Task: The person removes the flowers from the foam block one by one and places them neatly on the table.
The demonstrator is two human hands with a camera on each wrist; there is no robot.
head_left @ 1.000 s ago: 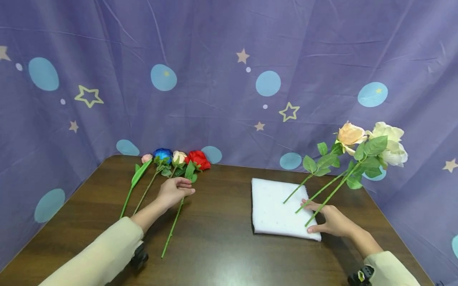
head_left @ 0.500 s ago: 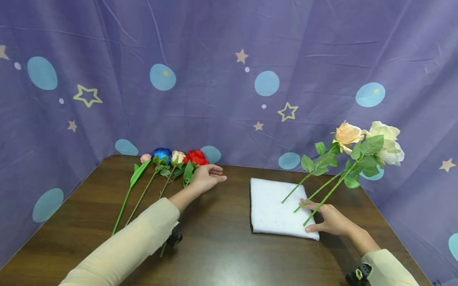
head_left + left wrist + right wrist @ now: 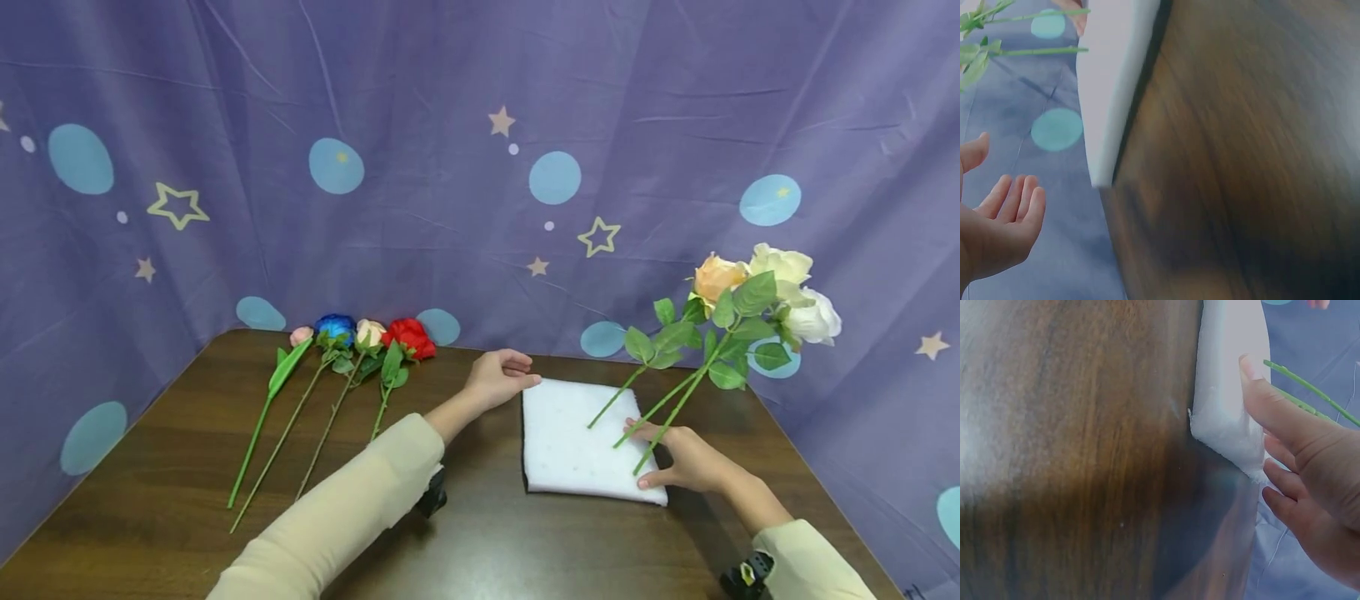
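Observation:
My left hand (image 3: 498, 379) reaches over the table by the far left corner of a white foam block (image 3: 558, 437). In the left wrist view its fingers are loosely bent and apart from the block, holding nothing. My right hand (image 3: 693, 462) rests at the block's right edge, its thumb (image 3: 1263, 394) touching the foam and the other fingers loosely bent. Three artificial flower stems lean right out of the block. Their blooms are a peach rose (image 3: 716, 277), a cream flower (image 3: 780, 265) and a white flower (image 3: 812, 318); the right hand is behind the stems.
Several artificial flowers lie on the wooden table (image 3: 480, 550) at the left: a pink bud (image 3: 301, 336), a blue flower (image 3: 335, 327), a cream rose (image 3: 371, 333) and a red flower (image 3: 411, 337). A purple patterned curtain (image 3: 435, 100) hangs behind.
My left hand has moved right, from over the lying flowers to beside the foam block. My right hand stays at the block's edge. The blooms in the foam have shifted slightly.

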